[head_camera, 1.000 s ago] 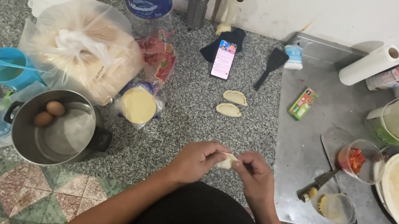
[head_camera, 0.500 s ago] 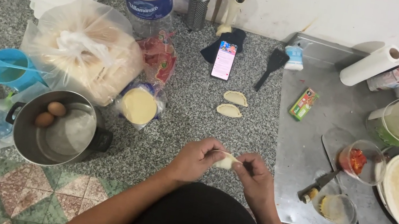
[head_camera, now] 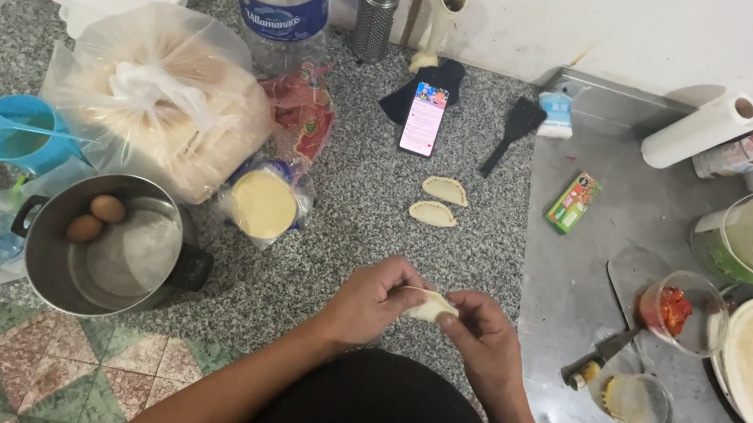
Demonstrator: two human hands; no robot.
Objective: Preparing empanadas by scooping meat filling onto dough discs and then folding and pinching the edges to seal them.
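Entry: sealing step, one dough pocket in hand.

Left hand (head_camera: 375,300): fingers are pinching the left end of the dough pocket (head_camera: 431,305), thumb on top, clenched on its rim.

Dough pocket: pale, half-moon shaped, being held between both hands just above the near edge of the desk (head_camera: 344,227), not resting on it. It is lying between the two sets of fingertips, its middle showing in the gap.

Right hand (head_camera: 481,337): fingers are gripping the right end of the same pocket, curled tight on the seam.

Judged step: the edge is being crimped shut. The next move is calling for small pinches along the seam, with both ends kept steady so the dough is not tearing.

Nearby, left to right: a steel pot (head_camera: 101,244) with two eggs at the near left corner; a stack of dough rounds (head_camera: 263,204) in plastic; two finished pockets (head_camera: 438,201) lying mid-desk, well apart from the hands.
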